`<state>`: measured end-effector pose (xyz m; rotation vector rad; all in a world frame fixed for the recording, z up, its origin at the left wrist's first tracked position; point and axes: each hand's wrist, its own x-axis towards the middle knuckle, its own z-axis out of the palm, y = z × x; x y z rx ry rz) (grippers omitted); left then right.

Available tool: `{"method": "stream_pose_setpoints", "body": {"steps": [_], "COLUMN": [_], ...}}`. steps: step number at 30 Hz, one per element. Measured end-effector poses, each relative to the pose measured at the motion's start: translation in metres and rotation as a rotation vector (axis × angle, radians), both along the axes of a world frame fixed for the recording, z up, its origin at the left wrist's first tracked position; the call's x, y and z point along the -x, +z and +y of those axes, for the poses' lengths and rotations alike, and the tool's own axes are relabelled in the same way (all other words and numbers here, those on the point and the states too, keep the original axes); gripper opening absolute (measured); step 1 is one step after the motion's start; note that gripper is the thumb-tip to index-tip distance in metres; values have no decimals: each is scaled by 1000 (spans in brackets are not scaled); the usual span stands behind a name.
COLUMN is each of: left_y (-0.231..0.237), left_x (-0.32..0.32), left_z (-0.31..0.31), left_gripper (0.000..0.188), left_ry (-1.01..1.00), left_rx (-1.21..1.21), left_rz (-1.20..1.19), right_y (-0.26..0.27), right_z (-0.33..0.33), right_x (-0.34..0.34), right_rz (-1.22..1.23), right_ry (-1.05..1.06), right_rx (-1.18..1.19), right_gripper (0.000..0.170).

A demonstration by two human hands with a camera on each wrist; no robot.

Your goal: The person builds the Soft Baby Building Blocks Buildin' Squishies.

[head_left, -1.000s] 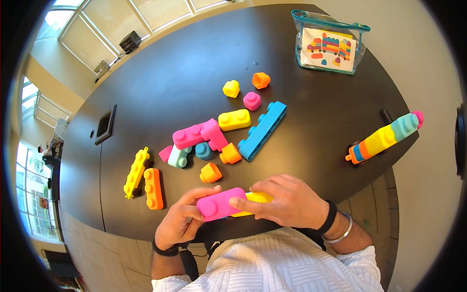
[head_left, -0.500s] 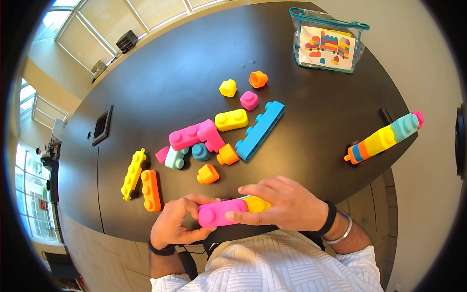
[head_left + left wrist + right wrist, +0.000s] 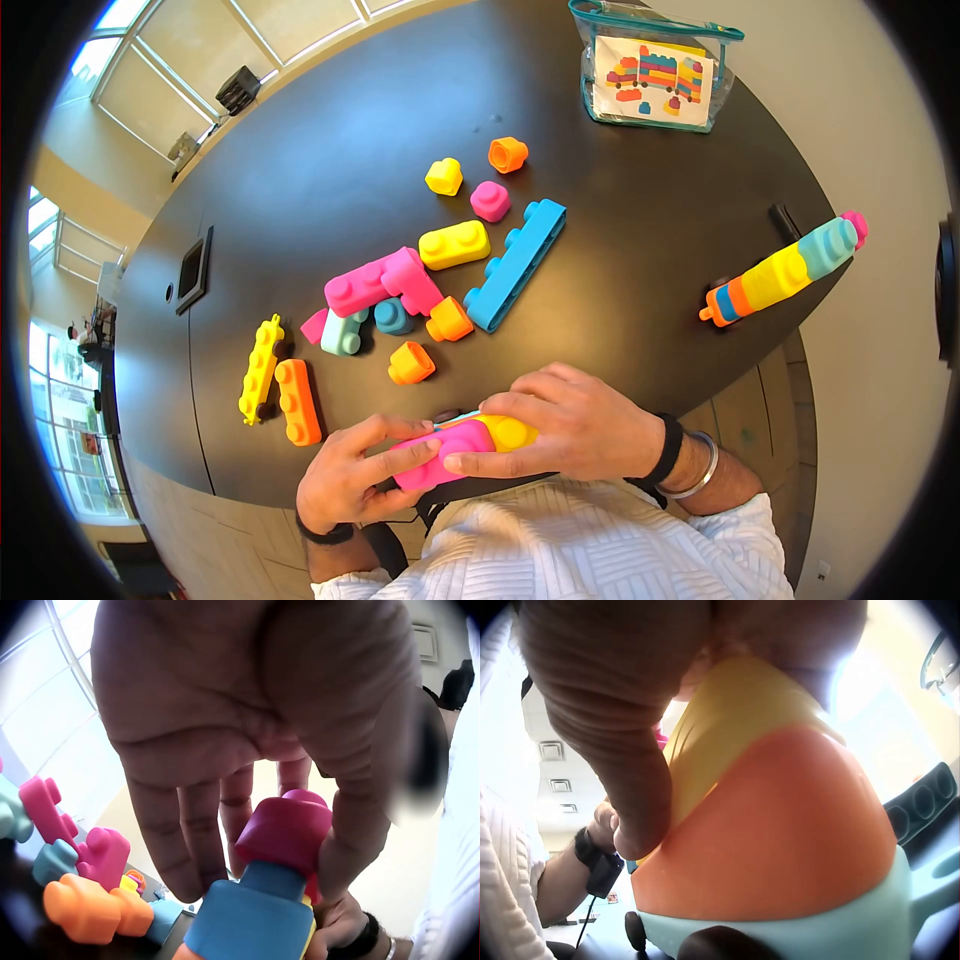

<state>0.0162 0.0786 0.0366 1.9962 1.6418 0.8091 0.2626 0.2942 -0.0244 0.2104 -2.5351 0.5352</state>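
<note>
At the near table edge, both hands hold a stack of toy building blocks. My left hand (image 3: 350, 470) grips the pink block (image 3: 468, 437) on top, fingers on one side and thumb on the other in the left wrist view. Under that pink block sits a blue block (image 3: 251, 919). Around the yellow block (image 3: 511, 433) at the stack's other end, my right hand (image 3: 585, 425) is curled. In the right wrist view, that yellow block rests on an orange block (image 3: 795, 825), above a light blue wheeled base (image 3: 847, 937).
Loose blocks lie beyond the hands, among them a pink block (image 3: 365, 285), a long blue block (image 3: 518, 265) and an orange block (image 3: 300, 402). A yellow wheeled base (image 3: 260, 370) stands left. At right is a built wheeled stack (image 3: 775, 280); a clear bag (image 3: 650, 125) stands behind.
The held stack has tilted, and a wheel now shows at its far side. My left fingers have shifted from the pink block's end onto its top. The head view has shifted slightly.
</note>
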Motion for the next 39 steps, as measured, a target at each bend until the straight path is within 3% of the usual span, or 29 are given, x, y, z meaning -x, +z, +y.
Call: {"method": "stream_pose_setpoints", "body": {"steps": [7, 12, 19, 24, 26, 31, 34, 36, 38, 39], "left_y": [-6, -5, -5, -1, -5, 3, 22, 23, 26, 27], "left_x": [-1, -12, -12, -11, -10, 5, 34, 48, 50, 47], "left_z": [0, -4, -9, -4, -3, 8, 24, 42, 68, 78], "left_gripper": [58, 56, 55, 56, 56, 54, 54, 49, 50, 50], "left_ry": [-71, 107, 182, 145, 136, 74, -102, -10, 101, 169], "left_rx": [-60, -71, -73, -56, -27, 18, 124, 23, -22, -2], "left_rz": [-54, 39, 98, 101, 79, 4, -40, 100, 230, 277], "right_y": [-2, 3, 4, 8, 9, 12, 13, 15, 24, 29], "right_z": [-2, -4, -4, -4, -6, -3, -1, 2, 5, 7], "right_x": [1, 0, 3, 2, -1, -2, -3, -3, -6, -10], "right_rz": [9, -31, 9, 1, -93, -90, -89, -82, -30, -22], "right_ry": [-11, -44, -55, -55, -77, -34, -32, -40, 29, 28], "right_rx": [-39, -57, -91, -115, -57, 10, -34, -89, 130, 125], "right_gripper": [65, 65, 70, 68, 60, 68, 70, 71, 78, 78]}}
